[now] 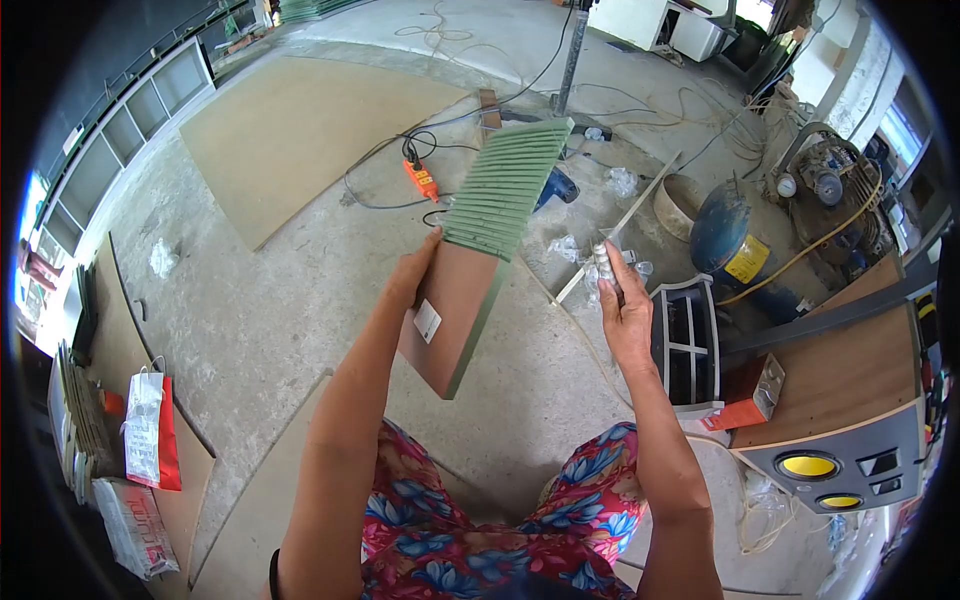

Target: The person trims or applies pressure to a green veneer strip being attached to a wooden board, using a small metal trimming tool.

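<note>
My left hand (416, 268) is closed on the left edge of a panel (460, 290), held tilted above the floor. Its lower part is plain brown with a white label, while the upper part carries green slats; its side edge is green too. In my right hand (627, 312) a small whitish, ribbed bundle (603, 264) is gripped between thumb and fingers; I cannot make out its kind. Behind the panel lies a blue tool (558, 188), partly hidden. Crumpled clear plastic (566, 248) and a thin pale strip (640, 210) lie beyond my right hand.
An orange power strip (420, 180) with cables lies ahead, near a large brown sheet (300, 130). To the right stand a blue tank compressor (735, 235), a slatted grey frame (686, 340) and a speaker box (840, 460). A red-and-white bag (152, 430) sits at left.
</note>
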`<state>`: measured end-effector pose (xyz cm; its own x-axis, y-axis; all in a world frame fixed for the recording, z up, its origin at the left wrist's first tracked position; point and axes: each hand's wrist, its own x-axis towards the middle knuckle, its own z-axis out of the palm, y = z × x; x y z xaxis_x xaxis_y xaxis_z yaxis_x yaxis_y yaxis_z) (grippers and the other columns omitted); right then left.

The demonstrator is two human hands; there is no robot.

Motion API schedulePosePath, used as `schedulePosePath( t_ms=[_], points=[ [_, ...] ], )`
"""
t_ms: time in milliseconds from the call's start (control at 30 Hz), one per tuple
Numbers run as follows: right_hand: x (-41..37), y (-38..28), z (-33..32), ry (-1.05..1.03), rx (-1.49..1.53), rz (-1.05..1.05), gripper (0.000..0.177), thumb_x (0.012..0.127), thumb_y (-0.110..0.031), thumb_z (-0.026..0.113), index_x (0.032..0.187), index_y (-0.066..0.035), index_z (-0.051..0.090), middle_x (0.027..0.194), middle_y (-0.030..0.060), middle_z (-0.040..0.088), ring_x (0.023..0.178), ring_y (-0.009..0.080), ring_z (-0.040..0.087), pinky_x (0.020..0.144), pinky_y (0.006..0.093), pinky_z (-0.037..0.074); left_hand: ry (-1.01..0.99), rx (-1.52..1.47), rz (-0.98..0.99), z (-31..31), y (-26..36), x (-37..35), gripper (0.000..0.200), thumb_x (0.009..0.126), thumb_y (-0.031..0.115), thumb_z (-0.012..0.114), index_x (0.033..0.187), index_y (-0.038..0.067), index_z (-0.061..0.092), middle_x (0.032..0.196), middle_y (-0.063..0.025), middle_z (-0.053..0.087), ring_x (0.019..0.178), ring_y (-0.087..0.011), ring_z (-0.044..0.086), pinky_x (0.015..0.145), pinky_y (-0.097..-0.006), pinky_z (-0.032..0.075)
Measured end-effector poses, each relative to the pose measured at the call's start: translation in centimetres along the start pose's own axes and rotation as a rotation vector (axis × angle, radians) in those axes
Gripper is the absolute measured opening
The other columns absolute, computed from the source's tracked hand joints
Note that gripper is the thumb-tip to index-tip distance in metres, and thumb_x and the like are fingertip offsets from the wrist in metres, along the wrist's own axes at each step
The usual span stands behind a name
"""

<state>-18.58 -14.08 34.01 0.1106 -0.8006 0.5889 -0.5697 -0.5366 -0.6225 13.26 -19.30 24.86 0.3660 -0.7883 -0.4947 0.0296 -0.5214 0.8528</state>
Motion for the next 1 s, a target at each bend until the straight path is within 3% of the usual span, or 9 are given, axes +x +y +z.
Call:
schedulePosePath(
  t_ms=[100,200,300,500,567,733,800,967,1000],
  points=[
    [-0.1,0.1,0.4,-0.062,-0.014,0.023,0.048,0.082,-0.003,0.057,0.125,-0.022,0.05,0.085,0.0134,0.057,0.072,0.0253,0.057,0.068,0.0326,0.046,-0.263,-0.057,0.018,0.5,-1.3,1.2,0.082,0.074,0.069,0.049,0.113,-0.003,0.055,0.117,-0.0219,0.053,0.106,-0.0273,0.052,0.091,-0.0361,0.039],
    [-1.0,-0.6,0.5,-0.196,-0.02,-0.018,0.051,0.08,-0.002,0.058,0.125,-0.024,0.05,0.083,0.0129,0.055,0.067,0.0294,0.056,0.062,0.0359,0.047,-0.419,-0.094,0.046,0.6,0.4,-3.1,0.078,0.077,0.068,0.046,0.114,0.0,0.056,0.118,-0.0181,0.054,0.106,-0.0271,0.052,0.093,-0.0338,0.038],
    [-2.4,-2.2,0.0,-0.421,-0.036,-0.139,0.051,0.079,-0.001,0.058,0.124,-0.025,0.05,0.083,0.0126,0.055,0.065,0.0303,0.055,0.06,0.0374,0.047,-0.291,-0.07,0.027,-0.1,0.7,-4.5,0.074,0.08,0.066,0.044,0.114,0.002,0.057,0.119,-0.0153,0.054,0.108,-0.0262,0.052,0.094,-0.0314,0.036],
    [-0.8,-0.6,-1.0,-0.241,0.01,-0.032,0.047,0.08,-0.003,0.059,0.122,-0.022,0.053,0.08,0.0147,0.056,0.066,0.0268,0.057,0.061,0.035,0.047,-0.353,0.019,0.016,-1.5,-0.8,-1.2,0.075,0.076,0.068,0.048,0.115,0.005,0.058,0.12,-0.0176,0.052,0.106,-0.0284,0.051,0.091,-0.0364,0.038],
    [-0.7,-0.5,-1.1,-0.235,-0.068,0.021,0.046,0.08,-0.003,0.059,0.122,-0.022,0.053,0.081,0.0157,0.056,0.067,0.0255,0.057,0.063,0.0344,0.047,-0.259,0.084,-0.001,-1.1,-1.0,-1.0,0.077,0.075,0.068,0.049,0.114,0.002,0.057,0.118,-0.0194,0.053,0.107,-0.0287,0.051,0.092,-0.0367,0.038],
    [-1.4,-1.3,-2.5,-0.336,0.108,-0.021,0.041,0.082,-0.003,0.058,0.121,-0.015,0.054,0.102,0.0149,0.062,0.087,0.0222,0.061,0.079,0.0296,0.046,0.03,0.266,0.104,-2.1,-0.1,-1.0,0.087,0.068,0.073,0.052,0.105,-0.006,0.06,0.107,-0.0247,0.058,0.101,-0.031,0.057,0.086,-0.0375,0.042],
    [-1.4,-0.3,-2.5,-0.281,0.172,0.14,0.041,0.082,-0.003,0.058,0.121,-0.014,0.053,0.105,0.0155,0.061,0.089,0.0205,0.061,0.08,0.0292,0.046,0.117,0.347,0.224,-2.6,0.7,-1.3,0.084,0.067,0.073,0.053,0.099,-0.004,0.063,0.097,-0.0232,0.062,0.094,-0.0317,0.06,0.081,-0.039,0.045],
    [-1.6,-0.6,-1.5,-0.397,0.258,0.31,0.039,0.086,-0.009,0.056,0.124,-0.016,0.051,0.102,0.0119,0.063,0.07,0.0098,0.058,0.065,0.0252,0.049,0.294,0.566,0.34,-0.2,4.1,-5.8,0.074,0.065,0.072,0.055,0.091,0.004,0.069,0.085,-0.0169,0.066,0.086,-0.0301,0.063,0.077,-0.0391,0.046],
    [-1.8,-0.5,-0.8,-0.395,0.227,0.237,0.039,0.088,-0.011,0.054,0.125,-0.018,0.05,0.09,0.0083,0.064,0.062,0.0078,0.053,0.057,0.0239,0.048,0.333,0.62,0.355,0.2,4.4,-6.6,0.072,0.065,0.072,0.055,0.09,0.006,0.069,0.085,-0.0158,0.066,0.086,-0.0295,0.063,0.077,-0.039,0.046]
  ],
)
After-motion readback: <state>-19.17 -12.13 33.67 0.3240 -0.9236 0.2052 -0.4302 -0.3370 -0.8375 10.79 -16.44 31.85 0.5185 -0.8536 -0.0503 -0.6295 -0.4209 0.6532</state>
